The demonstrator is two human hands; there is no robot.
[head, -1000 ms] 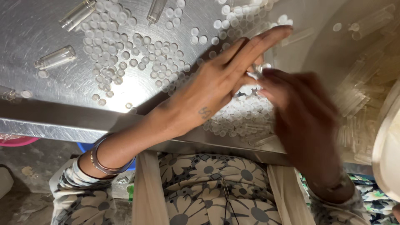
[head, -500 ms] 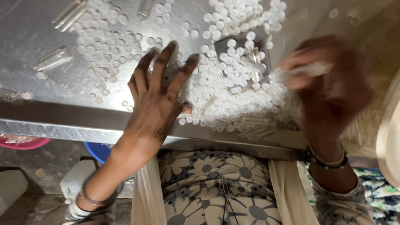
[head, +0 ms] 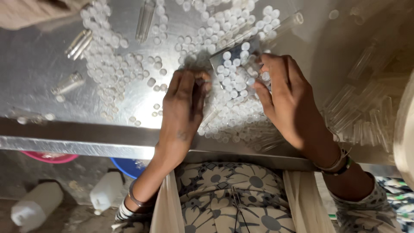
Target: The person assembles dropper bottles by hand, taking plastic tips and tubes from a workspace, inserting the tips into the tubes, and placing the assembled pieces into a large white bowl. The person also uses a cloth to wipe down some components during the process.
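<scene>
White caps [head: 235, 92], left hand [head: 185, 103] curled; right hand [head: 289, 99] cupping them

Shiny metal table [head: 51, 51], matt plastic caps [head: 233, 82]

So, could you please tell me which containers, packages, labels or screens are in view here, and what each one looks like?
No labels, signs or screens show.
White plastic jug: on the floor, lower left, blocky, capped.
Second white jug: beside it, under the table edge.
Blue tub: under the table, round rim.
Pink basin: far left, rim only.
</scene>
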